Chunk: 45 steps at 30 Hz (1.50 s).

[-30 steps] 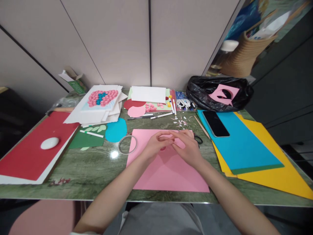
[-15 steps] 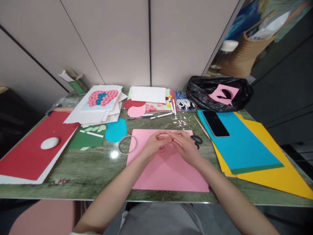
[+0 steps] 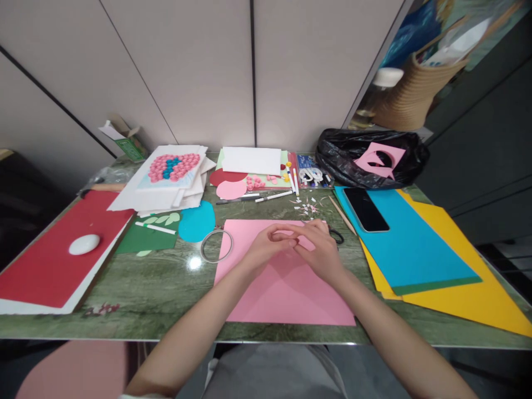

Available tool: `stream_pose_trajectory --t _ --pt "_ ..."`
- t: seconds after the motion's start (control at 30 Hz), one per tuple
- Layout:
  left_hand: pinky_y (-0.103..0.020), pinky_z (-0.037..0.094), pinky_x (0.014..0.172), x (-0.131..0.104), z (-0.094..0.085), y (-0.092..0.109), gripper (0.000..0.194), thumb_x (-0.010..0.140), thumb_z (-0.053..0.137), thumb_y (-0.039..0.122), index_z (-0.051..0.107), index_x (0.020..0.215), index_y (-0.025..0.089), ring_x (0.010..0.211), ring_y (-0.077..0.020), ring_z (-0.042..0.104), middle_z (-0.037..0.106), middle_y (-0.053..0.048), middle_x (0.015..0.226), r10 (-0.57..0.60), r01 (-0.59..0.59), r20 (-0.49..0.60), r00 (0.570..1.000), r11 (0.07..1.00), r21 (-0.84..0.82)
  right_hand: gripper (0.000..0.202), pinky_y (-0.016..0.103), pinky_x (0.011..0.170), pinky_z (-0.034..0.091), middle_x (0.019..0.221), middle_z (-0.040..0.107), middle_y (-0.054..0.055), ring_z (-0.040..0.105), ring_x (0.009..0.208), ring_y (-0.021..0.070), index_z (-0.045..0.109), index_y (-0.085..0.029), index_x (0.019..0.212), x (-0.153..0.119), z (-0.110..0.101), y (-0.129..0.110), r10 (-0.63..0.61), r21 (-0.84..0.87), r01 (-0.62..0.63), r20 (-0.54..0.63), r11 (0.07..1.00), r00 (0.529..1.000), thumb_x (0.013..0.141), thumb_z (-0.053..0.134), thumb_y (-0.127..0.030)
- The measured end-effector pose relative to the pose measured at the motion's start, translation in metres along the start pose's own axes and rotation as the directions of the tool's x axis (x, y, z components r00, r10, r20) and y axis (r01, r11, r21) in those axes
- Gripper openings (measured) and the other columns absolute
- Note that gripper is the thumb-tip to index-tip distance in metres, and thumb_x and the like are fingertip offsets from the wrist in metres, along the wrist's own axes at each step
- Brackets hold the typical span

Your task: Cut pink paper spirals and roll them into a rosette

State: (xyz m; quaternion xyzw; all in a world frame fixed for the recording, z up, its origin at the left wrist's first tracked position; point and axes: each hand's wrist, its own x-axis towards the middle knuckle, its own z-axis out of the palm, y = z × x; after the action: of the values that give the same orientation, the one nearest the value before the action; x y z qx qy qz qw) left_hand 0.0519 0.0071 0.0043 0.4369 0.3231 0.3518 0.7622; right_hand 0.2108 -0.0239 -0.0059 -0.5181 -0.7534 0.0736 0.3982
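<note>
My left hand [image 3: 268, 244] and my right hand [image 3: 318, 246] meet fingertip to fingertip above a pink paper sheet [image 3: 286, 293]. Both are closed in a pinch on a small pink paper strip, mostly hidden by the fingers and hard to tell from the sheet behind. Just beyond my right hand lie black-handled scissors [image 3: 337, 235], partly covered by it. A roll of tape [image 3: 216, 246] rests over the sheet's left edge.
Rolled pink paper flowers [image 3: 255, 182], markers [image 3: 274, 196] and paper scraps [image 3: 307, 206] lie behind the sheet. At right, a phone [image 3: 366, 210] sits on blue paper [image 3: 415, 244]; a black bag [image 3: 341, 160] stands behind. Red paper [image 3: 62, 266] bears a white oval object [image 3: 84, 244].
The pink curl that hung below my fingers is no longer visible. My right hand has shifted slightly right, covering more of the scissors; the left has barely moved.
</note>
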Motion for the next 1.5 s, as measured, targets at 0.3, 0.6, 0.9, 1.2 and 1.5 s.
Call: stream_pose_trajectory --t 0.3,0.6,0.9,1.2,1.5 --pt "-0.028 0.047 0.073 -0.001 -0.001 -0.003 0.035 0.068 0.077 0.026 0.064 0.098 0.014 0.078 -0.016 0.065 0.07 -0.007 0.083 0.007 -0.007 -0.033 0.999 1.0 -0.003 0.031 0.036 0.076 0.041 0.077 0.065 0.002 0.052 0.079 0.0202 0.067 -0.027 0.11 0.003 -0.003 -0.004 -0.062 -0.001 0.062 -0.029 0.998 0.998 0.083 0.059 -0.015" --pt "-0.024 0.041 0.062 0.002 -0.008 -0.005 0.041 0.068 0.074 0.026 0.059 0.106 0.018 0.058 -0.0092 0.06 0.068 0.0 0.075 -0.046 0.042 -0.134 0.99 0.998 -0.037 0.041 0.041 0.084 0.047 0.098 0.07 0.004 0.058 0.094 0.022 0.058 -0.032 0.126 -0.001 -0.003 0.003 -0.051 0.017 0.052 -0.048 0.999 0.998 0.087 0.056 -0.019" --pt "-0.022 0.036 0.058 0.003 -0.008 -0.006 0.04 0.069 0.073 0.027 0.058 0.105 0.019 0.058 -0.0083 0.059 0.066 0.001 0.072 -0.015 0.014 -0.097 0.995 1.0 -0.008 0.043 0.037 0.083 0.049 0.1 0.067 0.006 0.057 0.096 0.0201 0.053 -0.032 0.131 0.0 -0.003 0.003 -0.075 0.061 0.072 0.058 0.996 0.995 0.092 0.047 -0.016" --pt "-0.021 0.038 0.059 0.003 -0.009 -0.004 0.037 0.069 0.073 0.025 0.059 0.103 0.019 0.063 -0.0086 0.061 0.067 -0.001 0.078 -0.032 0.04 -0.132 0.991 0.997 0.06 0.046 0.037 0.081 0.047 0.094 0.067 0.005 0.057 0.091 0.0201 0.053 -0.032 0.131 0.002 -0.001 0.003 -0.06 0.037 0.057 0.097 0.998 0.993 0.09 0.047 -0.012" --pt "-0.029 0.048 0.07 0.0 -0.003 -0.004 0.037 0.071 0.074 0.028 0.06 0.104 0.015 0.073 -0.0156 0.065 0.07 -0.007 0.085 0.021 -0.021 -0.02 1.0 1.0 0.012 0.043 0.037 0.082 0.043 0.085 0.068 0.001 0.054 0.086 0.0209 0.062 -0.032 0.12 0.0 0.001 0.003 -0.015 0.006 0.016 -0.024 1.0 1.0 0.081 0.063 -0.013"
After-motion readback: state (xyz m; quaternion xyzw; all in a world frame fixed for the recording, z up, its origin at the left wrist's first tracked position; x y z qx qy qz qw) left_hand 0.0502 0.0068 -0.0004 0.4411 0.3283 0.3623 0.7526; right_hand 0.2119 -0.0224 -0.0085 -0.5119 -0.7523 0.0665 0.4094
